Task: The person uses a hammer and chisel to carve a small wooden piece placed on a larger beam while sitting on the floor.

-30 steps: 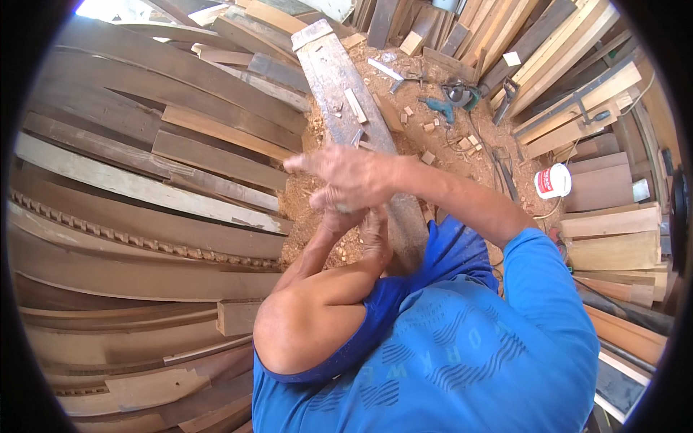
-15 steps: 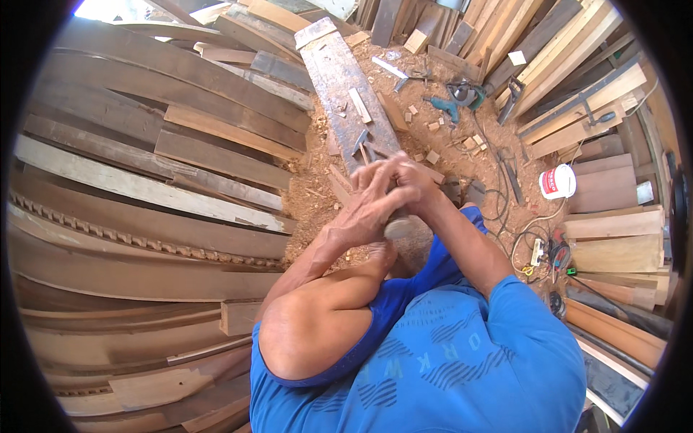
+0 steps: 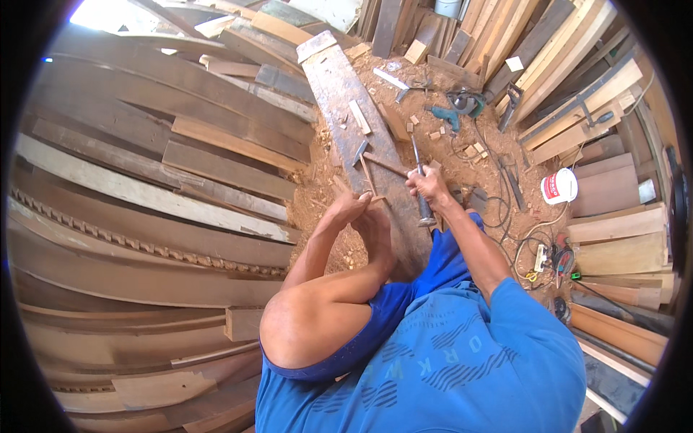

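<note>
My right hand (image 3: 428, 183) is closed around a chisel (image 3: 426, 210), its metal blade pointing away from me and its butt end toward me. Right at that hand is the end of a hammer's brown handle (image 3: 388, 164); whether the fingers also touch it, I cannot tell. The dark hammer head (image 3: 359, 152) rests on a long worn plank (image 3: 334, 76). My left hand (image 3: 351, 207) pinches a thin strip of wood (image 3: 368, 175) over the plank's left edge, beside my bare foot (image 3: 375, 229). Farther up the plank lies a short pale wood piece (image 3: 359, 117).
Stacked boards (image 3: 144, 177) fill the left side. Beyond the plank on the right lie a teal power tool (image 3: 445, 115), a handsaw (image 3: 510, 107), cables and wood offcuts among shavings. A white bucket (image 3: 559, 186) stands at the right, near more boards (image 3: 613, 221).
My hands, clasped together over the chisel before, have come apart. The right has moved right with the chisel, which now points away; the left has drawn back left to the thin strip.
</note>
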Motion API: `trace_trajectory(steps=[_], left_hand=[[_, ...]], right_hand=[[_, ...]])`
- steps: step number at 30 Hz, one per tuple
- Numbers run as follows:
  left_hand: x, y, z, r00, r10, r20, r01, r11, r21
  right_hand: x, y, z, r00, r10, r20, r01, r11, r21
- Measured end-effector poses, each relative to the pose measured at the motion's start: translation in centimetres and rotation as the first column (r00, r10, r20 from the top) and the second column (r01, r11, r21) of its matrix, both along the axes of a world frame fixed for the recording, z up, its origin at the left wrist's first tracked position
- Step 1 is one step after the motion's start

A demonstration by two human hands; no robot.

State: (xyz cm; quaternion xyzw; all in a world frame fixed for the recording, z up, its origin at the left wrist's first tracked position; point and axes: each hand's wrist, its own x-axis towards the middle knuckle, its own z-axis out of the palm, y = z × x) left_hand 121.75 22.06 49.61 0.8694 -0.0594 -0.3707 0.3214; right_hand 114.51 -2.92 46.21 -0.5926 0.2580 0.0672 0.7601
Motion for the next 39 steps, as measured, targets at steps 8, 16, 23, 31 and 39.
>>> trace_trajectory(steps=[8, 16, 23, 31, 39], left_hand=[[0.8, 2.6, -0.6, 0.956, 0.198, -0.218, -0.230, 0.964, -0.131], [-0.1, 1.0, -0.4, 0.893, -0.390, 0.224, 0.284, 0.875, 0.391], [1.3, 13.8, -0.5, 0.909, 0.050, 0.413, -0.205, 0.917, 0.341], [0.9, 4.8, 27.6, 0.649, -0.092, 0.755, 0.102, 0.994, 0.034], [-5.8, -4.7, 30.5, 0.458, -0.400, 0.794, 0.426, 0.883, 0.199]], right_hand=[[1.2, 1.7, 1.3, 0.995, 0.100, 0.001, -0.099, 0.991, 0.088], [-0.5, 0.2, 3.8, 0.996, 0.042, 0.078, -0.051, 0.993, 0.108], [-2.6, -1.4, 5.4, 0.991, 0.005, 0.132, -0.027, 0.986, 0.165], [-1.8, -2.0, 17.4, 0.918, 0.095, 0.385, -0.184, 0.962, 0.201], [-3.3, -2.6, 22.2, 0.771, -0.020, 0.636, -0.101, 0.983, 0.153]])
